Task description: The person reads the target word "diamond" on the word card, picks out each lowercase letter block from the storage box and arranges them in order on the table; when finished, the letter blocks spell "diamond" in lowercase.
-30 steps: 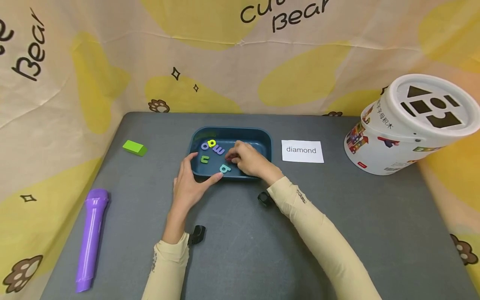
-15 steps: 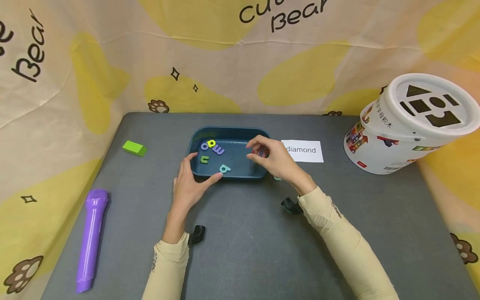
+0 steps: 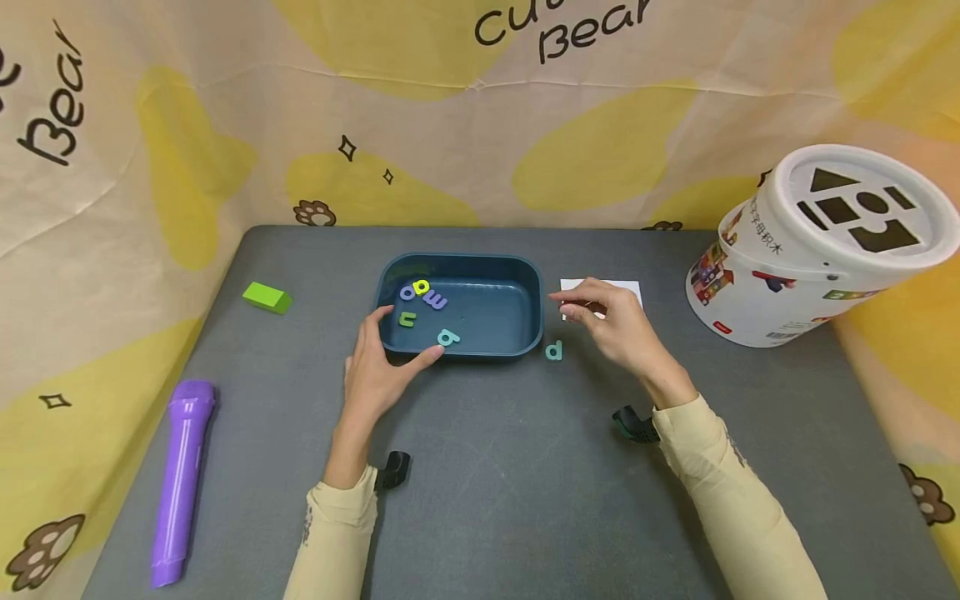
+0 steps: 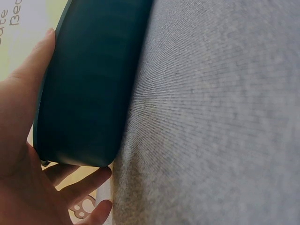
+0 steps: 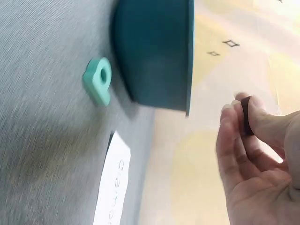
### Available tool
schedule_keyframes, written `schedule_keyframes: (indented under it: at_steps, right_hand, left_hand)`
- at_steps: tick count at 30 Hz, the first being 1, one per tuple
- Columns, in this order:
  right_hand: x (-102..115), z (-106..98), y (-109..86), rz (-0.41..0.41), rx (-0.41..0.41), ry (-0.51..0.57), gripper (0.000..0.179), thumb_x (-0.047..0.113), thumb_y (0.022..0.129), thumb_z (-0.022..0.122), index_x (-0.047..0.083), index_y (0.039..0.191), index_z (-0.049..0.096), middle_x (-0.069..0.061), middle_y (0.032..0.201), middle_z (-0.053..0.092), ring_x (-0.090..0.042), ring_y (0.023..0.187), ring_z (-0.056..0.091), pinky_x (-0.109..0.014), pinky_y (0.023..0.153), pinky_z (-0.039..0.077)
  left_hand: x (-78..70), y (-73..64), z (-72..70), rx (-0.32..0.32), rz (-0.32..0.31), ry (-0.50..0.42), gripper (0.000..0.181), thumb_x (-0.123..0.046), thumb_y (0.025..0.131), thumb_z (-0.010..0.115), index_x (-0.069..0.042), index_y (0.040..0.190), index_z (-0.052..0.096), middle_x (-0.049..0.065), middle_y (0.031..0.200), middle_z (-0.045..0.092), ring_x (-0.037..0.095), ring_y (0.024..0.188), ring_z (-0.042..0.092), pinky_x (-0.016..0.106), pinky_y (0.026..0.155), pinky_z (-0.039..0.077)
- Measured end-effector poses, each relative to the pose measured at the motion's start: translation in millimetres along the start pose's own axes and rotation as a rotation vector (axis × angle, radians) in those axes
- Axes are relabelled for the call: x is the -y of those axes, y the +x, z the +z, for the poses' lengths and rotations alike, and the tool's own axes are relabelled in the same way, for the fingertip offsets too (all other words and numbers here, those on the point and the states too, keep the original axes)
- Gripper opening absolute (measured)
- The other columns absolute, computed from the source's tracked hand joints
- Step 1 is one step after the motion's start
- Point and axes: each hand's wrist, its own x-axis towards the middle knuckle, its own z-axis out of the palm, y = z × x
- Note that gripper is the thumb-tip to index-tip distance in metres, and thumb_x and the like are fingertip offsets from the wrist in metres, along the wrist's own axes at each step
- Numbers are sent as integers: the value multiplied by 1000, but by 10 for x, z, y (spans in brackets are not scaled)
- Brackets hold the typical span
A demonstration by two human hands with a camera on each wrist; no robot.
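Observation:
My left hand [image 3: 371,371] rests spread against the near-left corner of a dark blue tray [image 3: 487,346], thumb along the front and fingers at the left end. Inside the tray lie several toy letters, among them a purple m [image 3: 434,299], a green n [image 3: 407,319] and a teal letter [image 3: 447,337]. My right hand [image 3: 618,329] is raised near the white word card [image 3: 630,289], pinching a small dark red piece [image 5: 246,116] between thumb and fingers; its shape is mostly hidden. A teal letter d [image 3: 553,351] lies on the table, right of the tray.
A white bucket [image 3: 765,287] with shape slots in its lid stands at the right. At the left are a green block [image 3: 267,297] and a purple microphone-shaped toy [image 3: 183,483]. Patterned cloth [image 3: 420,108] hangs behind the grey table [image 3: 480,483].
My right hand has lifted the dark red piece out of the tray and carried it right, over the card. The teal d beside the tray has come into view. My left hand stays put.

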Motion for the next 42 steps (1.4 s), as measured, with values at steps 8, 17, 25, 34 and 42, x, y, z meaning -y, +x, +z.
schedule_keyframes:
  at_steps: [8, 17, 25, 34, 42]
  right_hand:
    - [-141, -36, -98, -37, -16, -91, 9, 1, 96, 74, 5, 103, 78, -8, 98, 80, -26, 92, 72, -27, 84, 52]
    - [-276, -39, -175, 2, -70, -177, 11, 0, 86, 85, 4, 96, 83, -10, 94, 77, -23, 88, 59, -33, 77, 45]
    - [-375, 18, -226, 183, 69, -170, 5, 5, 91, 83, 3, 96, 83, -9, 87, 79, -17, 76, 64, -23, 68, 45]
    - [-462, 104, -220, 246, 119, -169, 4, 5, 92, 82, 4, 95, 83, -8, 86, 80, -15, 77, 69, -25, 69, 49]
    - [-474, 145, -209, 268, 112, -170, 4, 6, 92, 82, 4, 95, 83, -8, 86, 79, -14, 75, 66, -23, 67, 48]
  left_hand:
    - [-5, -4, 8, -3, -6, -2, 109, -66, 84, 81, -22, 166, 25, 10, 174, 29, 36, 157, 35, 62, 116, 25]
    - [10, -7, 9, -2, -6, -15, 108, -65, 84, 82, -23, 166, 25, 10, 174, 29, 36, 159, 32, 66, 122, 20]
    - [5, -8, 6, 1, -8, -14, 109, -64, 84, 82, -23, 167, 25, 10, 174, 28, 36, 159, 31, 65, 121, 21]
    - [-1, -5, 5, 4, -18, -13, 109, -65, 84, 82, -23, 167, 24, 10, 174, 28, 37, 160, 31, 68, 124, 16]
    - [5, 3, 12, 2, -20, -13, 109, -65, 83, 82, -23, 167, 24, 10, 174, 28, 37, 159, 32, 67, 123, 17]
